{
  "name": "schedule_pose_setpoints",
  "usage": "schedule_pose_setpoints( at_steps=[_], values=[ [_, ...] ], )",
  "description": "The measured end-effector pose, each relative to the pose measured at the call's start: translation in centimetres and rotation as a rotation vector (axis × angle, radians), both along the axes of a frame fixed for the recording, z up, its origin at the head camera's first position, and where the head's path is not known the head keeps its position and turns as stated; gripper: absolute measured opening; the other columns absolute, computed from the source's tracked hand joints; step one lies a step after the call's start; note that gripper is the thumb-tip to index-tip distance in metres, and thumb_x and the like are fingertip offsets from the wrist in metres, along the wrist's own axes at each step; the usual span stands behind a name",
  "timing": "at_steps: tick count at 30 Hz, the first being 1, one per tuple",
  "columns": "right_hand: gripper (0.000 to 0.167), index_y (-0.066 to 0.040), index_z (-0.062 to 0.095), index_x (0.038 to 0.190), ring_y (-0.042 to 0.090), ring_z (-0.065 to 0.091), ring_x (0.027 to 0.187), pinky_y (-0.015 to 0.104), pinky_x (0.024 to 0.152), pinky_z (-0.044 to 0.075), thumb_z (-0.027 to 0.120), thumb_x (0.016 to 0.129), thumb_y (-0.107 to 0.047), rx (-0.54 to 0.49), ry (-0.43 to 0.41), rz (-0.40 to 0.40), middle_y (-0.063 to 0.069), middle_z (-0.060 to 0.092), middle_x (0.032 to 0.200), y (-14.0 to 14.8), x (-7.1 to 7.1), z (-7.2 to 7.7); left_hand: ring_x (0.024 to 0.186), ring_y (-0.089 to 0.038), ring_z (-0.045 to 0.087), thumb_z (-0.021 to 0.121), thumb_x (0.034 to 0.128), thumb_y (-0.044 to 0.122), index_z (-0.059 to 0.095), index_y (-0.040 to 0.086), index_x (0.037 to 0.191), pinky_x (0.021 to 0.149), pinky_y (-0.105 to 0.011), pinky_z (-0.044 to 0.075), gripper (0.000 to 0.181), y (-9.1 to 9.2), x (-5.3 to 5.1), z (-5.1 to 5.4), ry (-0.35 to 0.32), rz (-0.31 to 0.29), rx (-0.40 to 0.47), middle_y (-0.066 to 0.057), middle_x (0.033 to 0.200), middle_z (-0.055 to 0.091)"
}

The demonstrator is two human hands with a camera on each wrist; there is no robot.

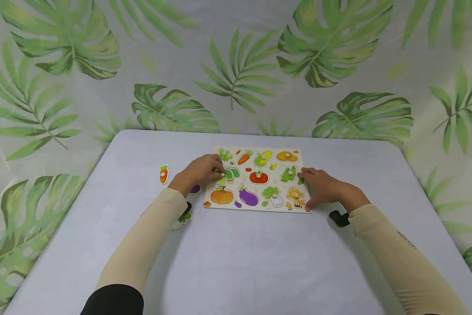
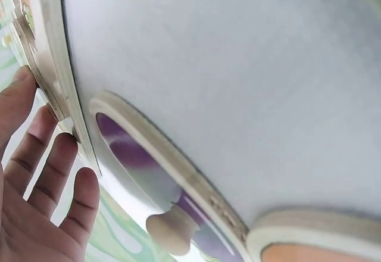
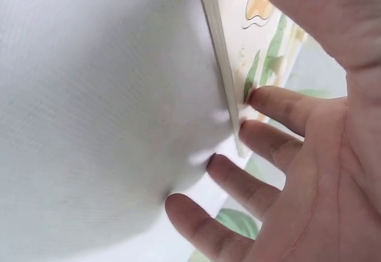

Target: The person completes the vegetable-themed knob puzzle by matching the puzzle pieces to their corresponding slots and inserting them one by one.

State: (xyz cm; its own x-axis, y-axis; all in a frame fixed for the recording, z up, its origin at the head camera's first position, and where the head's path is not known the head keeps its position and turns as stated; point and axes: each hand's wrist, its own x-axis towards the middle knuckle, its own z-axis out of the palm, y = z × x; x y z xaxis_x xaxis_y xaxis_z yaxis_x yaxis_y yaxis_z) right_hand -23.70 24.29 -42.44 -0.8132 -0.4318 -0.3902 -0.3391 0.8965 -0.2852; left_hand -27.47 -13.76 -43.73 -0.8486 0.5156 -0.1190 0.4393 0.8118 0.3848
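Observation:
A wooden knob puzzle board (image 1: 273,205) printed with vegetables lies on the table. At its left side my left hand (image 1: 204,169) pinches the edge of a broccoli piece (image 1: 231,173) with thumb and fingertips; the piece sits over the board's surface. The left wrist view shows the thumb and index fingertip on the wooden rim (image 2: 43,77) of that piece. My right hand (image 1: 325,188) rests along the board's right edge, fingers spread. In the right wrist view its fingertips (image 3: 262,98) touch the board's border (image 3: 223,65).
Left of the board are a carrot piece (image 1: 163,174), a purple knobbed piece (image 2: 137,152) partly hidden by the left wrist, and a green-and-white piece (image 1: 183,218) under the left forearm. Tomato (image 1: 258,177) and eggplant (image 1: 248,197) show on the board. A leaf-print cloth (image 1: 239,65) hangs behind the white table.

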Motion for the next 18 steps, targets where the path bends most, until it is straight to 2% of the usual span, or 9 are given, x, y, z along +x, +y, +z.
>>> schedule_pose_setpoints(
  at_steps=[10,18],
  values=[
    [0.108,0.002,0.032,0.152,0.051,0.027,0.143,0.063,0.114,0.032,0.09,0.069,-0.036,0.024,0.017,0.009,0.026,0.024,0.16,-0.36,0.26,0.4,0.115,-0.026,0.06,0.069,0.0935,0.02,0.077,0.011,0.109,0.107,-0.042,0.047,0.02,0.43,-0.01,0.1,0.004,0.011,-0.008,-0.007,0.12,0.064],
    [0.107,0.003,0.032,0.151,0.051,0.027,0.142,0.063,0.115,0.032,0.09,0.07,-0.035,0.02,0.012,0.007,0.027,0.024,0.16,-0.49,0.26,0.27,0.111,-0.024,0.06,0.07,0.0929,0.023,0.077,0.012,0.109,0.104,-0.041,0.048,0.021,0.08,-0.16,-0.66,-0.014,0.027,0.037,-0.005,0.119,0.064]
  ],
)
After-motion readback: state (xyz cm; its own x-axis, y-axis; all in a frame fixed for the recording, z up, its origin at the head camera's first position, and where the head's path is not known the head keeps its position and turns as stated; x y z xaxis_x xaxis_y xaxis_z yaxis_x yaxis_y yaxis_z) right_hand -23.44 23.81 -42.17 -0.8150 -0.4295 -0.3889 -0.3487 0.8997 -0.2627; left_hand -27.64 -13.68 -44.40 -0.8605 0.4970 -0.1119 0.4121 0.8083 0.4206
